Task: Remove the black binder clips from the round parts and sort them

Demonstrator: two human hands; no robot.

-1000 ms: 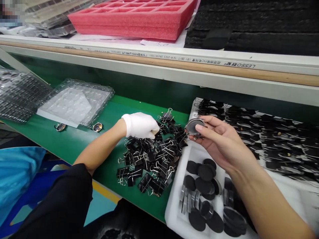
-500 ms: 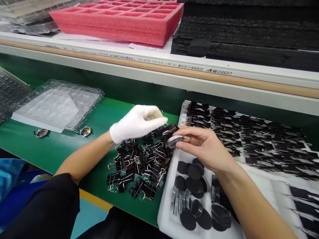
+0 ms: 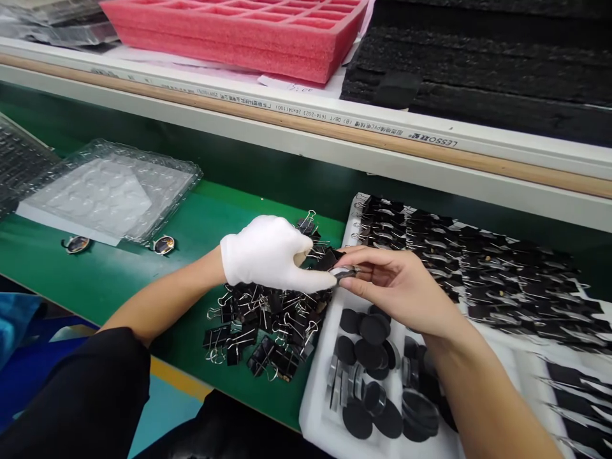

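Note:
My right hand [image 3: 387, 280] pinches a black binder clip [image 3: 329, 258] together with a round lens-like disc [image 3: 343, 273], pale on top with a dark edge. In a white glove, my left hand [image 3: 270, 255] reaches in from the left. Its thumb tip meets the disc's near edge, while the bent fingers stay apart from the thumb. Below the glove lies a heap of black binder clips [image 3: 261, 312] with silver wire handles. Under my right hand, loose black discs [image 3: 375, 328] and clear-edged ones lie in a white foam tray [image 3: 318, 401].
Rows of clipped pieces [image 3: 502, 268] fill the tray's far right. On the green bench [image 3: 205, 217] are a clear plastic tray [image 3: 172, 191] and two small round metal-rimmed pieces [image 3: 164, 245]. A shelf edge [image 3: 306, 137] crosses above, carrying pink foam [image 3: 239, 48] and black foam [image 3: 478, 70].
My left hand has come down and right, its thumb now touching the disc. The clip and disc in my right hand have tilted slightly. The view has shifted a little.

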